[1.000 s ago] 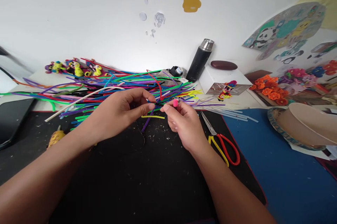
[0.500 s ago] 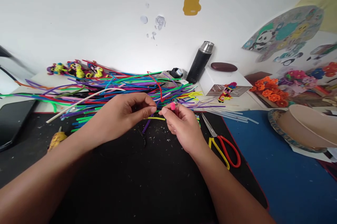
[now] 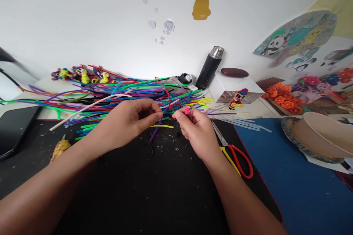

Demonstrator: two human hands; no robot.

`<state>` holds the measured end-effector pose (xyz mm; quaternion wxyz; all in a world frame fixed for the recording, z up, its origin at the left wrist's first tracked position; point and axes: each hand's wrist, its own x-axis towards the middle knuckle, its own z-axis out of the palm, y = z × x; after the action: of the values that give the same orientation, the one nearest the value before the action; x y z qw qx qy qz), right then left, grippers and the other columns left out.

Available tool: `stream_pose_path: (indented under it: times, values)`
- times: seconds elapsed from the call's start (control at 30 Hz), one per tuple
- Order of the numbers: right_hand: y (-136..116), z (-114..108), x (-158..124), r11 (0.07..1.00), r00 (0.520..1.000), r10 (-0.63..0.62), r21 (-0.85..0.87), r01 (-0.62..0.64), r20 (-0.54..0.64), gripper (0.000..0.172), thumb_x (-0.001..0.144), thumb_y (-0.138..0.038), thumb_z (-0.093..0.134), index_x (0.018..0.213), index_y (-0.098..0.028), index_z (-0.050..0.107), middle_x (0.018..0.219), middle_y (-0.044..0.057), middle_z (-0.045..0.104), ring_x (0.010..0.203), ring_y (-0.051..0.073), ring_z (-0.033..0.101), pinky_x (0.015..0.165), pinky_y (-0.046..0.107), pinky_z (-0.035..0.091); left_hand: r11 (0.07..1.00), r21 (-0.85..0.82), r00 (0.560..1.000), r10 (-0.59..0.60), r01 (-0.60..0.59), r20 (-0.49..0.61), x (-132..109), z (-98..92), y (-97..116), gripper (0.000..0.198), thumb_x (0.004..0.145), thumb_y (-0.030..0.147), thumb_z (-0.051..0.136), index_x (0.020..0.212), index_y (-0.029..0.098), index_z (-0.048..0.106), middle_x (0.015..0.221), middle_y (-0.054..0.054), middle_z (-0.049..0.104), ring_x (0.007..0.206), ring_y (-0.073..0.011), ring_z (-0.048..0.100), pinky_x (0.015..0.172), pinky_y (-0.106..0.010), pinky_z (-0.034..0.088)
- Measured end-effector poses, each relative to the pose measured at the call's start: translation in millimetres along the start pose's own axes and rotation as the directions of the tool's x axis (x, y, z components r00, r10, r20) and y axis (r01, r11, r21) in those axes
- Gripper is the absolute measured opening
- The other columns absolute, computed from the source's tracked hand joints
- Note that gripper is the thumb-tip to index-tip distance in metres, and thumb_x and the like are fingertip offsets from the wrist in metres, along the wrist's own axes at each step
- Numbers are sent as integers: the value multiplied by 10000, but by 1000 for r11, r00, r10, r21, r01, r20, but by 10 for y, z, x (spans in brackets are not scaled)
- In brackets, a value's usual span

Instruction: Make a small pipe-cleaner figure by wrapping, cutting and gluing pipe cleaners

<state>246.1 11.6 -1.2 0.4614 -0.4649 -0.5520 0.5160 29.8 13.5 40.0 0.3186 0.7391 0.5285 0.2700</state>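
My left hand (image 3: 131,123) is closed in a pinch, thumb against index finger, over the near edge of the pipe cleaner pile (image 3: 138,93). What lies between its fingertips is too small to make out. Facing it, a short gap away, my right hand (image 3: 197,130) is closed around a small pink piece (image 3: 186,110) that pokes up above the thumb and index finger, with the rest hidden in the palm. A short yellow pipe cleaner (image 3: 162,126) and a purple one (image 3: 156,132) lie on the black mat (image 3: 149,191) below the hands.
Scissors (image 3: 234,154) with red and yellow handles lie right of my right hand. Behind stand a black flask (image 3: 209,69) and a white box (image 3: 220,84), beside a small pipe cleaner figure (image 3: 238,99). A yellow glue bottle (image 3: 60,148) and a phone (image 3: 18,128) are left.
My right hand has moved a little to the right with the pink piece, widening the gap between the hands. The left hand keeps its pinch. The view has tilted up slightly.
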Motion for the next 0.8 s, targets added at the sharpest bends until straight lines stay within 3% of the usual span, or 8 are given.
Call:
stream_pose_path:
  times: [0.13,0.33,0.43,0.53,0.8]
  values:
    - [49,-90,51,962,995,-90,-262,74,-49,293,957,-458,689,814,-217,603,687,-52,466,633,143,398,606,287,317,1000,-24,1000,10,-10,23,-2,-28,-2,354,996,558,614,912,223,693,757,14,614,674,-165,516,591,-270,374]
    - [103,-73,5,876,998,-47,-481,27,-31,287,981,-458,632,827,-216,616,711,-27,579,648,164,483,633,284,354,997,-56,999,51,-50,14,-29,-95,23,356,1002,555,609,902,221,683,725,31,576,642,-151,472,583,-263,363]
    - [17,-76,-74,667,998,-47,-743,59,37,244,992,-398,631,823,-223,620,703,-6,635,642,178,514,622,295,303,996,-55,998,67,-66,7,-44,-110,51,353,993,554,612,902,222,691,701,32,573,616,-150,458,562,-263,350]
    - [-72,-155,-128,454,997,-10,-888,69,72,253,1013,-382,626,816,-224,623,714,15,672,650,191,544,610,311,256,997,-45,998,70,-70,2,-56,-129,86,337,985,541,614,896,226,694,668,39,552,588,-147,441,542,-264,337]
    - [-150,-351,-145,145,984,165,-989,42,66,242,1054,-370,604,875,-217,658,804,57,750,730,225,647,607,328,236,991,-71,994,107,-109,-33,-66,-202,122,300,972,492,617,865,221,685,632,41,554,565,-146,461,537,-267,332]
